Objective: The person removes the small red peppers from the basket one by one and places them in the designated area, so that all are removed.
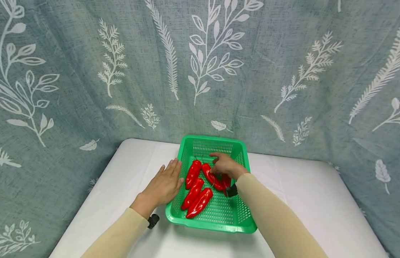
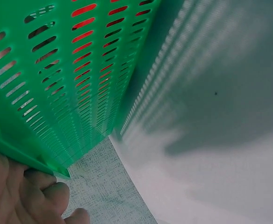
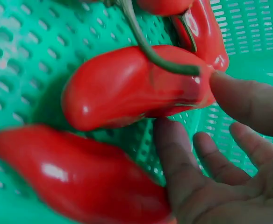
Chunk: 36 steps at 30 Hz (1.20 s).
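Note:
A green slotted plastic basket [image 1: 216,226] holds several glossy red peppers. At its left wall my left hand [image 1: 164,182] lies with extended fingers against the rim; the left wrist view shows its fingers [image 2: 57,196] just beside the rim. Inside the basket, my right hand [image 1: 226,165] reaches over a red pepper [image 1: 211,177] with thumb and fingers spread. In the right wrist view the thumb meets one end of that red pepper [image 3: 113,88], and the index fingertip is at its lower edge. Another pepper [image 3: 80,177] lies below, close to the index finger.
The basket stands on a white-covered table [image 1: 267,172]. A grey-green cloth [image 1: 238,107] with white leaf prints hangs behind and at the sides. Three peppers [image 1: 200,202] lie in the basket's left part, and another [image 1: 225,181] is partly hidden under the right wrist.

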Available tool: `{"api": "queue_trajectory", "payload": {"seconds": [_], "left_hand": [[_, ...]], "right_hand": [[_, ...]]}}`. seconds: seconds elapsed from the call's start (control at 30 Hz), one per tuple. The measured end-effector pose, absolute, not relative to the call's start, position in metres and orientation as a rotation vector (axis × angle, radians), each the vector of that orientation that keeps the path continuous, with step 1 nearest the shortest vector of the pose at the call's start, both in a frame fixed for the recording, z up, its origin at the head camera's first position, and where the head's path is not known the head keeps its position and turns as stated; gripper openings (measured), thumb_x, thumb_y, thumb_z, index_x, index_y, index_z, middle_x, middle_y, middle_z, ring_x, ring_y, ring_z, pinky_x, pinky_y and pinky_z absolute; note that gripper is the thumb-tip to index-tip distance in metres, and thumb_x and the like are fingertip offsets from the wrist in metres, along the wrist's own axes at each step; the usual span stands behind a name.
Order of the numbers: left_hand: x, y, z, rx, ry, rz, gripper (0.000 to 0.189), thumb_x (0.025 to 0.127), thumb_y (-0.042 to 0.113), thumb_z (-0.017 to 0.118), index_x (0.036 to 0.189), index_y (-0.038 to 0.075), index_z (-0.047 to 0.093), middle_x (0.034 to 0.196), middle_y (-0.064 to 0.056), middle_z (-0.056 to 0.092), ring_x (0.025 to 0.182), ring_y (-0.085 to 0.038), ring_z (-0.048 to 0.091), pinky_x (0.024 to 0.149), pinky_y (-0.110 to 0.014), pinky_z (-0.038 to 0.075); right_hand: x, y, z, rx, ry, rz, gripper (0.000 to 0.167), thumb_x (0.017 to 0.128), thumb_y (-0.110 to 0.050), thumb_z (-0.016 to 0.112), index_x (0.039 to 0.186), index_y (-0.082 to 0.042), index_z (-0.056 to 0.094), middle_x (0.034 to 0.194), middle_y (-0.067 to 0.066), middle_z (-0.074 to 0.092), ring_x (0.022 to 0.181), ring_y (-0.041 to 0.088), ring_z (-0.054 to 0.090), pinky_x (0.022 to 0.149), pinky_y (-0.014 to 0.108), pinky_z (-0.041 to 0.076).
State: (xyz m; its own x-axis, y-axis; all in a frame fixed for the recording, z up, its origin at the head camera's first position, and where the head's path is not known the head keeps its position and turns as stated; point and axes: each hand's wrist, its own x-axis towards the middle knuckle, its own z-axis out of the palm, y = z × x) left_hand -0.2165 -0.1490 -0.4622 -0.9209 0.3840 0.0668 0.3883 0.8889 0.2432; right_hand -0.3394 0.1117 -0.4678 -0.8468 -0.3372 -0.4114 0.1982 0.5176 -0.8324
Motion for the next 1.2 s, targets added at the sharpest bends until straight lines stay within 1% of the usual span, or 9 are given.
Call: {"api": "queue_trajectory", "payload": {"seconds": [0.13, 0.23, 0.43, 0.57, 0.63, 0.73, 0.8, 1.0, 1.2], "left_hand": [[-0.216, -0.149, -0.462, -0.621, -3.030, -0.411, 0.067, 0.114, 0.034, 0.045, 0.163, -0.008, 0.026, 0.172, -0.025, 0.023, 0.161, -0.040, 0.025, 0.130, -0.058, 0.025], [-0.216, -0.150, -0.462, -0.619, -3.038, -0.405, 0.067, 0.114, 0.034, 0.045, 0.164, -0.007, 0.025, 0.173, -0.025, 0.023, 0.161, -0.039, 0.024, 0.131, -0.058, 0.024], [-0.216, -0.149, -0.461, -0.612, -3.050, -0.411, 0.068, 0.114, 0.035, 0.044, 0.164, -0.007, 0.025, 0.173, -0.024, 0.022, 0.161, -0.039, 0.024, 0.130, -0.058, 0.025], [-0.217, -0.148, -0.461, -0.614, -3.067, -0.405, 0.068, 0.115, 0.036, 0.040, 0.165, -0.005, 0.022, 0.174, -0.022, 0.020, 0.162, -0.037, 0.022, 0.131, -0.056, 0.024], [-0.217, -0.148, -0.462, -0.613, -3.062, -0.411, 0.067, 0.115, 0.036, 0.041, 0.165, -0.005, 0.023, 0.174, -0.023, 0.020, 0.162, -0.038, 0.023, 0.131, -0.056, 0.025], [-0.217, -0.147, -0.462, -0.612, -3.057, -0.428, 0.067, 0.114, 0.035, 0.042, 0.165, -0.006, 0.023, 0.174, -0.023, 0.021, 0.161, -0.039, 0.024, 0.130, -0.056, 0.026], [-0.217, -0.146, -0.462, -0.615, -3.058, -0.439, 0.068, 0.114, 0.035, 0.043, 0.165, -0.006, 0.024, 0.173, -0.023, 0.021, 0.161, -0.039, 0.024, 0.130, -0.056, 0.026], [-0.216, -0.145, -0.463, -0.612, -3.063, -0.470, 0.068, 0.114, 0.035, 0.042, 0.165, -0.006, 0.023, 0.173, -0.024, 0.020, 0.161, -0.039, 0.023, 0.130, -0.057, 0.027], [-0.216, -0.146, -0.462, -0.611, -3.059, -0.488, 0.068, 0.114, 0.033, 0.044, 0.164, -0.008, 0.023, 0.173, -0.026, 0.020, 0.161, -0.040, 0.022, 0.129, -0.058, 0.028]], "right_hand": [[-0.336, 0.104, -0.473, -0.127, 2.240, -1.244, 0.086, 0.089, 0.010, 0.074, 0.164, -0.007, 0.036, 0.159, 0.032, 0.043, 0.094, 0.020, 0.069, 0.075, 0.030, 0.060], [-0.333, 0.100, -0.475, -0.143, 2.265, -1.206, 0.089, 0.086, 0.010, 0.077, 0.163, -0.005, 0.037, 0.154, 0.032, 0.048, 0.082, 0.017, 0.065, 0.073, 0.030, 0.059], [-0.324, 0.097, -0.476, -0.169, 2.317, -1.128, 0.082, 0.087, 0.000, 0.082, 0.157, 0.002, 0.038, 0.126, 0.020, 0.064, 0.090, 0.022, 0.064, 0.088, 0.041, 0.060], [-0.322, 0.098, -0.478, -0.139, 2.288, -1.131, 0.079, 0.087, -0.003, 0.080, 0.155, 0.001, 0.039, 0.106, 0.012, 0.065, 0.084, 0.021, 0.063, 0.085, 0.038, 0.060], [-0.322, 0.099, -0.479, -0.133, 2.252, -1.151, 0.077, 0.086, -0.001, 0.077, 0.154, -0.001, 0.042, 0.101, 0.010, 0.065, 0.081, 0.020, 0.062, 0.081, 0.036, 0.061], [-0.325, 0.103, -0.479, -0.124, 2.208, -1.193, 0.077, 0.083, -0.001, 0.074, 0.153, -0.001, 0.043, 0.103, 0.010, 0.064, 0.083, 0.020, 0.061, 0.079, 0.035, 0.061], [-0.326, 0.107, -0.478, -0.126, 2.216, -1.220, 0.078, 0.083, -0.003, 0.074, 0.154, -0.002, 0.043, 0.111, 0.012, 0.066, 0.088, 0.021, 0.062, 0.081, 0.036, 0.060], [-0.327, 0.116, -0.471, -0.119, 2.219, -1.421, 0.074, 0.092, -0.003, 0.073, 0.156, -0.005, 0.035, 0.137, 0.025, 0.058, 0.104, 0.030, 0.069, 0.090, 0.050, 0.063], [-0.324, 0.124, -0.458, -0.113, 2.224, -1.557, 0.068, 0.097, -0.005, 0.073, 0.153, -0.010, 0.035, 0.138, 0.029, 0.053, 0.104, 0.035, 0.070, 0.089, 0.057, 0.064]]}}
